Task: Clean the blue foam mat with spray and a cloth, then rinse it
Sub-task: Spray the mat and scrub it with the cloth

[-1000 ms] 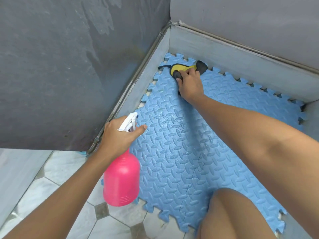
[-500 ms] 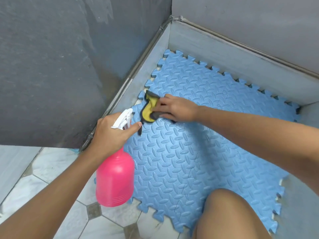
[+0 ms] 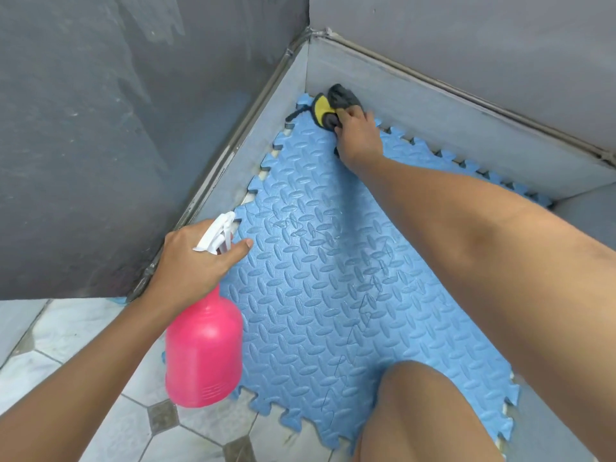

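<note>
The blue foam mat (image 3: 320,295) with a raised tread pattern and jigsaw edges lies on the floor in a wall corner. My right hand (image 3: 358,138) presses a yellow and dark grey cloth (image 3: 328,106) onto the mat's far corner, against the skirting. My left hand (image 3: 196,261) grips the neck of a pink spray bottle (image 3: 203,348) with a white trigger head (image 3: 216,235), held over the mat's left edge. The index finger points out past the trigger. Thin dark scribble marks run down the mat's middle.
Grey walls (image 3: 100,145) with a pale grey skirting (image 3: 433,118) close in the mat on the left and back. White tiles with small dark diamond insets (image 3: 163,416) cover the floor at lower left. My bare knee (image 3: 420,411) rests on the mat's near edge.
My right hand has swept the cloth from the mat's left edge near the bottle back up to the far corner. The left hand and bottle stay put.
</note>
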